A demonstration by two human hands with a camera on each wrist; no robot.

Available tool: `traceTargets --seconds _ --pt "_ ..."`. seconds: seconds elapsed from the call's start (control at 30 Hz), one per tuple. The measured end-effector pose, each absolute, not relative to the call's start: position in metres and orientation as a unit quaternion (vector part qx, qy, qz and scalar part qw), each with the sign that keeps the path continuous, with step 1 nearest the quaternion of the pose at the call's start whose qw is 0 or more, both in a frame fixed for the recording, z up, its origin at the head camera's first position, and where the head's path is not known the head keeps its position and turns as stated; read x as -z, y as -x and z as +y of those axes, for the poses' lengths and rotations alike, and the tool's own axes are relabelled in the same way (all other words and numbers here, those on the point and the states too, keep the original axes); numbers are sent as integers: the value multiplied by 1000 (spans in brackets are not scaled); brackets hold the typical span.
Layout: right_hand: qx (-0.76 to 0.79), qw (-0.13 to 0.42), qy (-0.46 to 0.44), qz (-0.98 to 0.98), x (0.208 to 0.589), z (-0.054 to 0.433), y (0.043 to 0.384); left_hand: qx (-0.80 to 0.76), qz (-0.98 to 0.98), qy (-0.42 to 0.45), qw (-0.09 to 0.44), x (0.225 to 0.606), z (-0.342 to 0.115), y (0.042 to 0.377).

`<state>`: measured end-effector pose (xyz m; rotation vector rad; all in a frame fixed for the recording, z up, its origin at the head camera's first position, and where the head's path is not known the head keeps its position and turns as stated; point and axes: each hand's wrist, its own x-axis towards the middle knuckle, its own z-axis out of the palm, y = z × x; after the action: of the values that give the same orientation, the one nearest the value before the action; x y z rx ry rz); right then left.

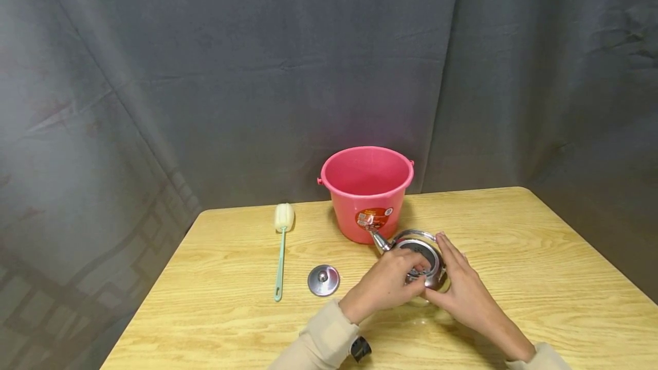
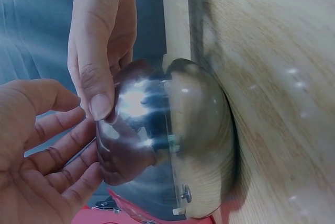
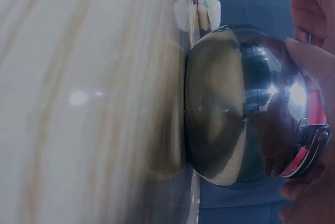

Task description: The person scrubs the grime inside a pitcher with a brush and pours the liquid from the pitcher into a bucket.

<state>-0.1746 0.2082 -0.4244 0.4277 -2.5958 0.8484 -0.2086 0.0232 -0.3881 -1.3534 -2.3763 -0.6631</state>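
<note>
A shiny steel kettle (image 1: 434,281) stands on the table, its spout (image 1: 380,241) toward the pink bucket. In its open top sits a dark perforated strainer (image 1: 420,254). My left hand (image 1: 393,280) reaches over the opening, thumb and fingers bent toward the strainer; in the left wrist view its fingertips go out of sight at the kettle's top edge, and I cannot tell whether they pinch the strainer. My right hand (image 1: 465,293) holds the kettle from the right, fingers along the far side and thumb (image 2: 101,106) on the upper wall. The kettle's lid (image 1: 324,280) lies knob up, left of my hands.
Behind the kettle stands a pink bucket (image 1: 367,187) with a red label. A sponge brush (image 1: 281,253) with a green handle lies at the left. A grey curtain (image 1: 288,73) hangs behind the wooden table (image 1: 221,313).
</note>
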Motion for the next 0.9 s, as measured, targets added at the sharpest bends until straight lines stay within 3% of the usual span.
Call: traceTargets --seconds 0.9 --pt "-306 184 -153 -921 424 209 175 198 -835 479 184 396 30 216"
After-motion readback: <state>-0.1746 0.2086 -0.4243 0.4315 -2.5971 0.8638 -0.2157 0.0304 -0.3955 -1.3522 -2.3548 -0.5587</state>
